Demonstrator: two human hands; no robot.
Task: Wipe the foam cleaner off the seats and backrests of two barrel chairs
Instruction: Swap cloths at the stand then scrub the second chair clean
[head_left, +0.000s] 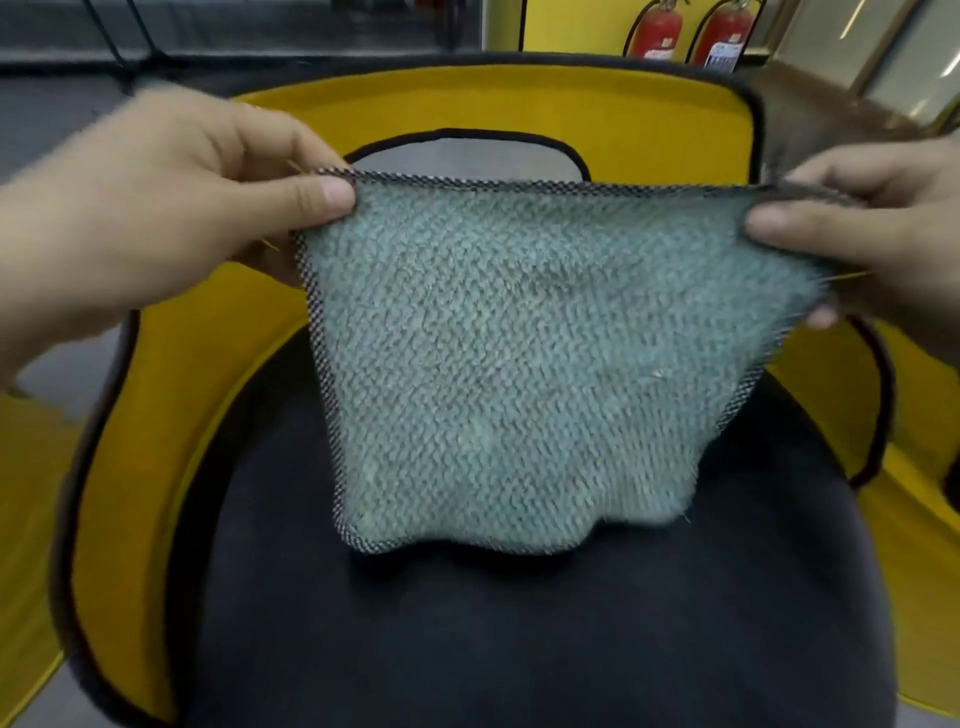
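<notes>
Commercial or public interior, probably a lounge: two red fire extinguishers (658, 30) stand against a yellow wall (571, 23), beside framed glass panels (906, 62) and an upholstered barrel chair (156, 415).

Both hands (171, 197) (857, 223) pinch a green cloth (519, 364) spread above the chair seat (467, 623).

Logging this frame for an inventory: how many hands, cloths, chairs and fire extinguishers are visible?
2 hands: left hand, right hand
1 cloth
1 barrel chair
2 fire extinguishers
Total: 6
</notes>
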